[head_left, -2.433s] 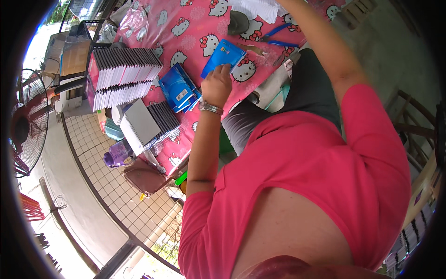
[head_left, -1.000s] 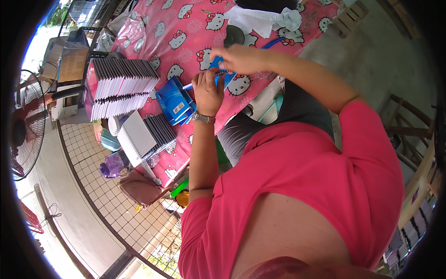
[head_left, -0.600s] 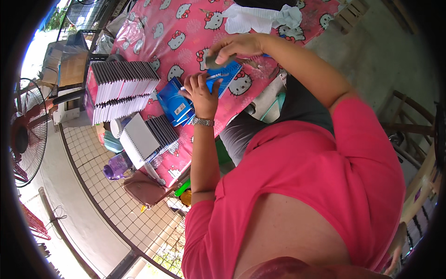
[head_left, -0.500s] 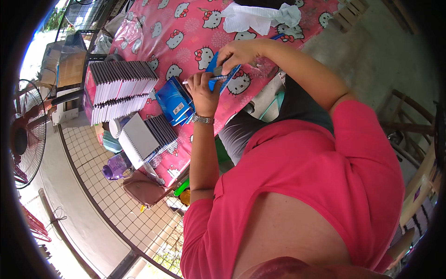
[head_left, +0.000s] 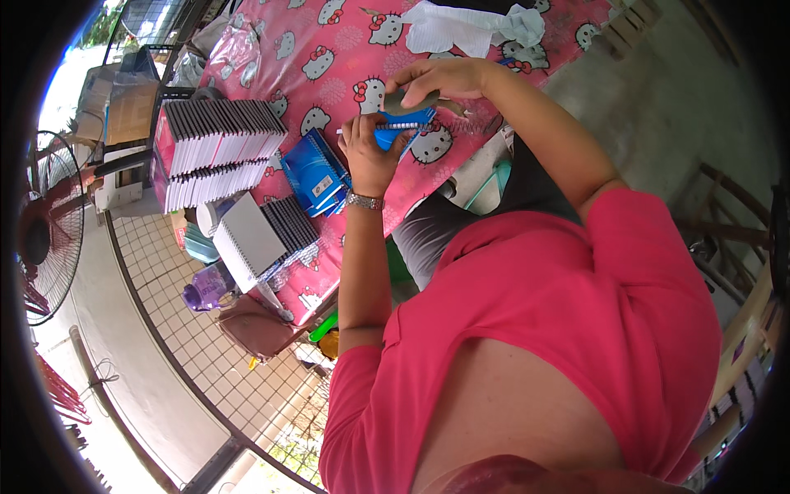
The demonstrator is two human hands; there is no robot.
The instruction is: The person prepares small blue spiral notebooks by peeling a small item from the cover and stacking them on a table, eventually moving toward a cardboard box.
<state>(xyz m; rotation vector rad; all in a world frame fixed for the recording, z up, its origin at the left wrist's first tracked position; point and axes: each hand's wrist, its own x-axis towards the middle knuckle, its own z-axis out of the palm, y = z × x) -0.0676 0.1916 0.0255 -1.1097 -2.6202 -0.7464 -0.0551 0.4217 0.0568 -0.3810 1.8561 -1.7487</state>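
Note:
My left hand (head_left: 369, 160) is closed on a blue spiral notebook (head_left: 409, 116), its fingers over the bound edge. A coil runs along that edge, and a loose length of it (head_left: 471, 128) seems to stick out past the right end. Just above the notebook, my right hand (head_left: 444, 76) is closed around a dark grey-green hand tool (head_left: 411, 101); its exact kind does not show clearly. Left of my left hand lie several blue spiral notebooks (head_left: 311, 174) in a small overlapping pile.
Tall stacks of spiral notebooks (head_left: 218, 148) stand at the table's left, with another stack (head_left: 251, 235) nearer me. White cloth or paper (head_left: 453, 29) lies on the pink table cover (head_left: 329, 95) at the far side. A purple bottle (head_left: 206, 288) and a fan (head_left: 49, 230) are at left.
The notebook has turned so its bound edge lies more level. My right hand has lifted up and away from the coil with the tool, which shows more now. My left hand stays on the notebook.

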